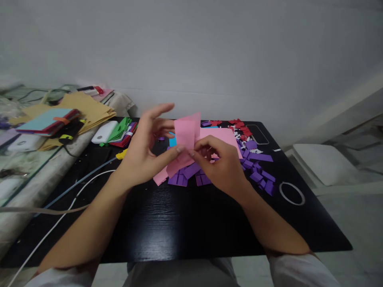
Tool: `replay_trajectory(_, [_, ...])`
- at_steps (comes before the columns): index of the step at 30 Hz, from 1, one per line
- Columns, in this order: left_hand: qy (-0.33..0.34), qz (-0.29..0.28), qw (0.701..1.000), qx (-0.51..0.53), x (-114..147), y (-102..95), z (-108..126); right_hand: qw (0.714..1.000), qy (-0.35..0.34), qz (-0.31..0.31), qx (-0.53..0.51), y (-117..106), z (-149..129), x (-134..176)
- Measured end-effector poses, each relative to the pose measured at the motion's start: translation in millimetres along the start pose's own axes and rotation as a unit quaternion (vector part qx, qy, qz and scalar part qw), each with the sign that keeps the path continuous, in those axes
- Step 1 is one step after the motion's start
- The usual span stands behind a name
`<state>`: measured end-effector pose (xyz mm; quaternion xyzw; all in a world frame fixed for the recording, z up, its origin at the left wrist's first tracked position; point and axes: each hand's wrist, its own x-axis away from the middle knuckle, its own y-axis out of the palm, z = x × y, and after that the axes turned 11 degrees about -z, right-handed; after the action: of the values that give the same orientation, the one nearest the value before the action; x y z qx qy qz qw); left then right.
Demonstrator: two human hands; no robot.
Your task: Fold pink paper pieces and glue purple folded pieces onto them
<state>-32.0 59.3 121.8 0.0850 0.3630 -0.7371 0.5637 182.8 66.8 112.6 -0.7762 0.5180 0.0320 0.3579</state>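
A folded sheet of pink paper (186,133) is held up over the middle of the black table (167,227). My left hand (149,147) presses its thumb on the paper's lower part; its index finger sticks out above, and the tips of other fingers pass behind the sheet. On the paper's lower right edge, my right hand (220,161) pinches with thumb and curled fingers. Below and behind the hands lie purple paper pieces (178,178), a larger pink sheet (224,137) and a bit of blue paper (172,140), partly hidden.
Purple strips (259,175), red scraps (241,127) and a white ring (292,193) lie on the right. Leftward are green paper (121,128), a white device (104,132), cables (72,203) and a cluttered side table with brown envelopes (86,109). A white stool (324,163) stands right.
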Motion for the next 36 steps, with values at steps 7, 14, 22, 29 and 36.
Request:
replay_trajectory(7, [-0.175,-0.071,0.978,0.091,0,6.7,0,0.996,0.024,0.05,-0.075,-5,0,-1])
replay_trajectory(14, [-0.144,0.05,0.983,0.099,0,24.1,14,0.997,0.025,0.076,-0.006,4,0,-1])
replay_trajectory(22, [-0.202,0.08,0.96,0.176,-4,33.9,12,0.985,-0.037,0.13,0.109,9,0,1])
replay_trajectory(29, [-0.174,0.118,0.971,0.111,-3,38.7,13,0.967,-0.112,0.15,0.171,17,4,5])
replay_trajectory(36, [-0.157,0.132,0.972,0.114,-3,39.8,8,0.958,-0.165,0.143,0.185,19,4,7])
